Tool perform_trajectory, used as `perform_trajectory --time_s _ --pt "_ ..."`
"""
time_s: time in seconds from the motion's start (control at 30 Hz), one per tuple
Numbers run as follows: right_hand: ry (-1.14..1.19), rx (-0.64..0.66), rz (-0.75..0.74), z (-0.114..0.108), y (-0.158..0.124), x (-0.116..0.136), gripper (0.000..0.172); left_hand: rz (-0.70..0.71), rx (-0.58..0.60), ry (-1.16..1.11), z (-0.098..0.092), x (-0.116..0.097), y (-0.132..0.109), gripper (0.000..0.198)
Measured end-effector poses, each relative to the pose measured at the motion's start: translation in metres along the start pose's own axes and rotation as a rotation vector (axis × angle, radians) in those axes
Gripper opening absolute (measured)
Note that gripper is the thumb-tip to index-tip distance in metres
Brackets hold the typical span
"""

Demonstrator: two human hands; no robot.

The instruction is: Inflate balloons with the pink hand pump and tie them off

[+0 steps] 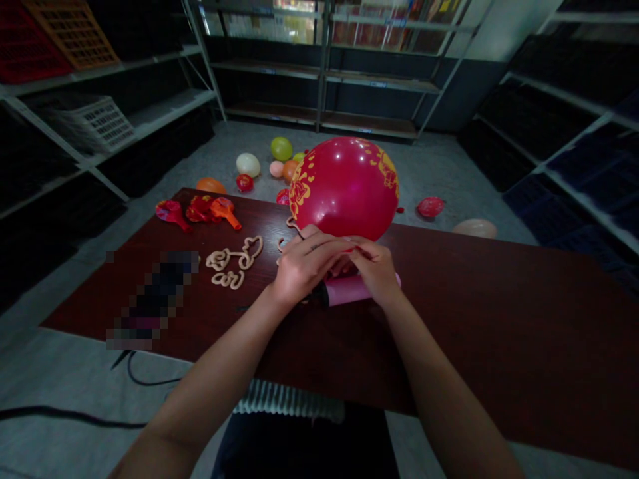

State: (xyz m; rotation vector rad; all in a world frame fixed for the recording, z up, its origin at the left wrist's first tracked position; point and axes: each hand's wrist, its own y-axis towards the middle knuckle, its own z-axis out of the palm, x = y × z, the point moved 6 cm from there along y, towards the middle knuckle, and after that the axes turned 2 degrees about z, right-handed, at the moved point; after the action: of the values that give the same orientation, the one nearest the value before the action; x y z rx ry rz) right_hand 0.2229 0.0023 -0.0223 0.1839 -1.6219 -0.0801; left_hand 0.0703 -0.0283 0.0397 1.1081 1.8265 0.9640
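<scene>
A large inflated red balloon with yellow prints rises just beyond my two hands. My left hand is closed at the balloon's near end, its fingers reaching over toward the right. My right hand pinches the balloon's red neck, which shows as a small bit between the fingertips. Beneath the hands a pink pump with a black end lies on the dark brown table. To the left of my left hand are tan curled long balloons.
Uninflated red and orange balloons lie at the table's far left, near a blurred dark object. Inflated balloons, among them a white one, are on the floor behind. Metal shelves stand around.
</scene>
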Motion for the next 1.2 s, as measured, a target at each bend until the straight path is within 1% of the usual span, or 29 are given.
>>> perform_trajectory --time_s 0.1,0.17,0.3,0.4,0.47,0.57,0.7,0.8,1.0,1.1,1.2 --pt "0.073 0.028 0.025 0.002 -0.003 0.004 0.039 0.012 0.010 0.001 -0.001 -0.001 -0.001 0.018" --pt "0.123 0.042 0.015 0.004 -0.005 0.006 0.043 0.010 0.018 -0.003 -0.001 0.000 0.000 0.017" --pt "0.183 0.078 -0.040 0.005 -0.004 0.004 0.038 -0.021 0.035 -0.038 0.000 0.002 0.002 0.014" --pt "0.201 0.070 -0.078 0.004 -0.004 0.003 0.030 -0.046 0.050 -0.082 0.000 0.005 0.004 0.013" --pt "0.174 0.020 -0.097 0.001 -0.004 0.004 0.027 -0.040 0.055 -0.105 0.000 0.007 0.005 0.011" --pt "0.106 -0.098 -0.153 -0.006 -0.008 0.011 0.020 -0.028 0.039 -0.139 -0.002 0.008 0.006 0.010" --pt "0.047 -0.210 -0.239 -0.010 -0.014 0.022 0.011 -0.058 0.033 -0.194 -0.002 0.011 0.008 0.011" --pt "0.067 -0.254 -0.215 -0.009 -0.015 0.021 0.007 -0.077 0.040 -0.229 -0.001 0.012 0.009 0.011" --pt "0.143 -0.304 -0.040 -0.004 -0.014 0.010 0.023 -0.111 0.011 -0.271 -0.001 0.011 0.010 0.012" --pt "0.192 -0.302 -0.024 -0.002 -0.014 0.010 0.028 -0.179 -0.010 -0.278 -0.002 0.015 0.009 0.014" --pt "0.223 -0.269 -0.029 -0.001 -0.012 0.012 0.030 -0.255 -0.036 -0.265 -0.006 0.022 0.007 0.013"
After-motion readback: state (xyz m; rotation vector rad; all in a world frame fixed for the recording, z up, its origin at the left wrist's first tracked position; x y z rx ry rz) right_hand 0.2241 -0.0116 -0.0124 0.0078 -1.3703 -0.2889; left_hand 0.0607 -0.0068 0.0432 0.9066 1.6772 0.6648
